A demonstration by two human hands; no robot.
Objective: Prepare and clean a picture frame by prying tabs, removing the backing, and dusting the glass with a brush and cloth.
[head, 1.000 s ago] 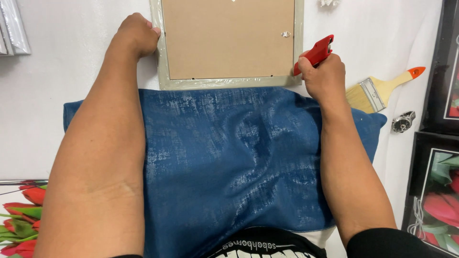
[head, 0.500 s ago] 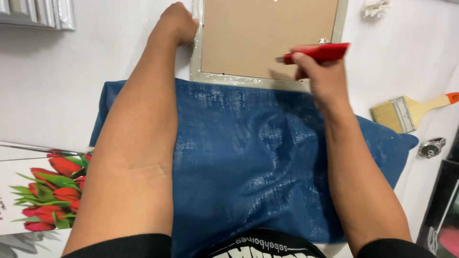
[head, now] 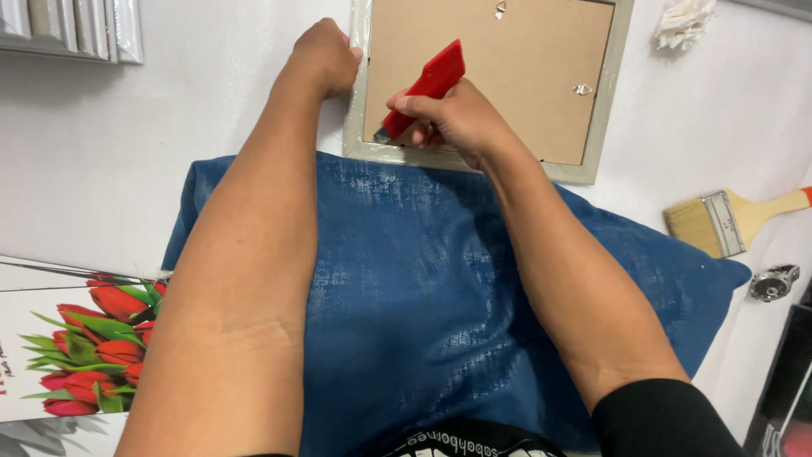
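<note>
A picture frame [head: 611, 101] lies face down on the white table, its brown backing board [head: 507, 68] up. My left hand [head: 326, 57] is closed against the frame's left edge and steadies it. My right hand [head: 452, 118] grips a red utility knife [head: 427, 85]. The knife's tip rests at the lower left corner of the backing board, just inside the frame. Both forearms reach over a blue cushion [head: 414, 288] lying in front of the frame.
A wide paintbrush [head: 727, 220] with a wooden handle lies at the right, a small metal object [head: 771, 283] below it. A tulip print [head: 76, 355] sits at the lower left. Silver frame mouldings [head: 76, 30] are at the top left, crumpled white paper [head: 683, 21] at the top right.
My right hand has carried the red knife leftwards along the frame, from its right side to the lower left corner of the backing. My left hand has kept its hold on the left edge.
</note>
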